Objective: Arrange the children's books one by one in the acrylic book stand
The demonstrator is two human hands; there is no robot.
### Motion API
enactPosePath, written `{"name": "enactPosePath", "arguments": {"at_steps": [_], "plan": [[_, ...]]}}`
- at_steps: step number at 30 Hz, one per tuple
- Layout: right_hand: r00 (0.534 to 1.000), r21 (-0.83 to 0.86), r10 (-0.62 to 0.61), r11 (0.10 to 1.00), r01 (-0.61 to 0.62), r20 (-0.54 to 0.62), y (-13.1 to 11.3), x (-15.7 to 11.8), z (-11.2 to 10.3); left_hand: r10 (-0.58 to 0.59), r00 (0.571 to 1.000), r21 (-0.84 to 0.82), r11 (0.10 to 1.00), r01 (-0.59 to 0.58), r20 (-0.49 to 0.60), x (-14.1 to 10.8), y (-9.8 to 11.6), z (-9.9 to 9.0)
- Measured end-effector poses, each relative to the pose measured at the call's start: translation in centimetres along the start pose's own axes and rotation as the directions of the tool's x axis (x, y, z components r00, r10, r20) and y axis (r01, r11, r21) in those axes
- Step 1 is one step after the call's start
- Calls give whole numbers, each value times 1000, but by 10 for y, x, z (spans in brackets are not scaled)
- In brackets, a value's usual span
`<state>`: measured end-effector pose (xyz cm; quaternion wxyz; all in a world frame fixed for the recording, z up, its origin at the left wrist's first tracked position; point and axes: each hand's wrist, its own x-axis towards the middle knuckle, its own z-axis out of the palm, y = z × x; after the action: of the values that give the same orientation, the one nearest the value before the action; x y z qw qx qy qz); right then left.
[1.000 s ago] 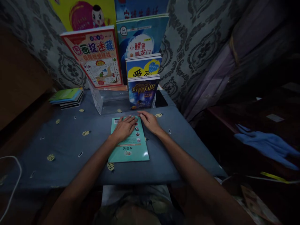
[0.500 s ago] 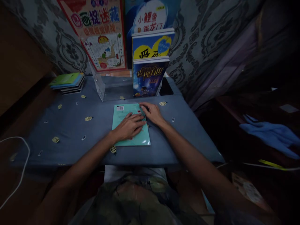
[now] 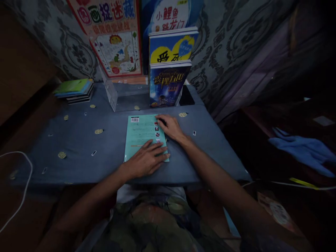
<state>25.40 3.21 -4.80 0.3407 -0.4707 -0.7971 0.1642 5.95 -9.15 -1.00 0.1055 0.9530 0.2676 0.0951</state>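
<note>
A teal book (image 3: 141, 130) lies flat with its barcode corner at the upper left, on the dark blue patterned tablecloth (image 3: 110, 168). Across the lower part of its cover my left hand (image 3: 148, 159) rests with fingers spread, fingertips reaching the right edge. My right hand (image 3: 170, 126) is at the upper right corner, thumb and index finger bent around the edge; whether they pinch it is hard to see. The two hands are apart.
Behind the book, a clear acrylic stand (image 3: 112, 96) holds upright books, among them a dark blue one (image 3: 166, 85). A dark flat object (image 3: 186, 96) lies beside it. Thin books (image 3: 75, 89) are stacked at the left. A white cable (image 3: 30, 175) hangs at far left.
My left hand has slid down the cover towards the near edge, uncovering printed text and small pictures. My right hand has stayed at the upper right corner.
</note>
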Motion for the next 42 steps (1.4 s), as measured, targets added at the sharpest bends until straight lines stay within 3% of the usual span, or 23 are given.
{"name": "enactPosePath", "arguments": {"at_steps": [3,5,8,11,14,18,22,25,30,36,42], "plan": [[999,-89,-36,995,39,34,-7,-4,-2,3,999,-69,998,-6,-47,-6,-4,-3],[995,-142,-76,986,83,58,-13,-3,-3,-46,993,-139,990,30,-111,-13,-19,-10],[974,-152,-166,970,190,155,-28,2,2,-247,940,-190,960,205,-237,-22,-59,-24],[919,-96,-259,950,299,299,-50,8,15,-454,855,-192,889,416,-252,-29,-106,-31],[878,-86,-268,941,326,397,-75,3,31,-475,853,-243,872,424,-217,-32,-137,-25],[835,-20,-309,934,357,456,-102,-27,40,-438,861,-241,892,382,-258,-34,-145,-12],[761,8,-396,890,457,513,-120,-63,33,-421,863,-196,905,378,-280,-35,-142,-7],[734,-31,-423,856,515,531,-125,-79,26,-413,862,-178,910,375,-293,-36,-143,-5],[752,-75,-427,845,530,502,-122,-92,12,-397,862,-136,918,373,-315,-37,-144,0],[838,-125,-355,890,439,413,-96,-111,-7,-403,857,-116,915,387,-322,-36,-142,0],[934,-251,-191,929,272,303,-76,-131,-12,-445,849,-164,895,414,-286,-36,-139,-6]]}}
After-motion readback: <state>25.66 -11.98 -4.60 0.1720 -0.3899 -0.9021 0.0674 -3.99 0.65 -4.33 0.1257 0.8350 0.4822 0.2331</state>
